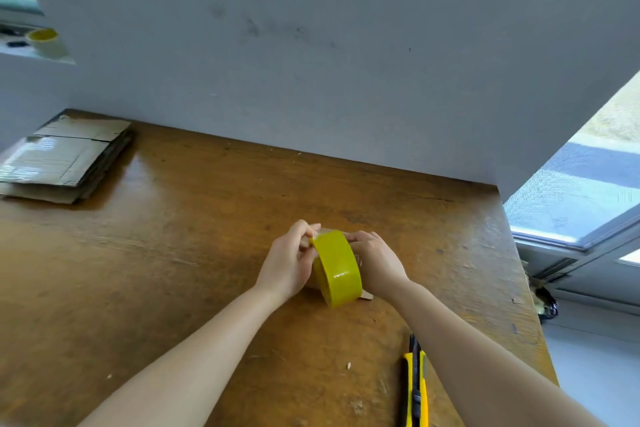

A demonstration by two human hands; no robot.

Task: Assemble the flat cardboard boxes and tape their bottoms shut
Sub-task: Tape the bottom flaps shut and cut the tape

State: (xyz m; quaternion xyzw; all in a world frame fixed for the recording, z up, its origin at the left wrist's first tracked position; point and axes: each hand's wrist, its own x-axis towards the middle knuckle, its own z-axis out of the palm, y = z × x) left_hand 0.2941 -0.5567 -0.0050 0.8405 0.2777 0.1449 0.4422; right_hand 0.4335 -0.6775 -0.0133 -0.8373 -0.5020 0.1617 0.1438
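Centrally in the head view, a person's two bare hands hold a roll of yellow tape [337,267] over a worn brown wooden table [173,253]. The roll stands upright on its edge, with its glossy outer band facing the camera. Whether its lower rim touches the tabletop cannot be told.

The left hand [289,262] grips the roll from the 9 o'clock side. Its fingers are curled, and its thumb and fingertips pinch at the roll's top edge, at about 11 o'clock on the roll. Whether a loose tape end is lifted there cannot be told. The right hand [375,262] grips the roll from the 3 o'clock side, its fingers curled over the top of the roll. Both bare forearms reach in from the 6 o'clock edge. A small tan piece shows just below the roll at about 5 o'clock; what it is cannot be told.

A stack of flat cardboard boxes [65,159] lies on the table at about 10 o'clock, well apart from the hands, in the far left corner against the wall. Its top sheet shines with glare.

A yellow and black utility knife [415,388] lies on the table at about 5 o'clock, partly under the right forearm.

A grey wall [311,62] rises behind the table at 12 o'clock. A second yellow tape roll [45,42] sits on a ledge at about 10 o'clock, above the stack. A window [571,191] shows at 3 o'clock, beyond the table's right edge.
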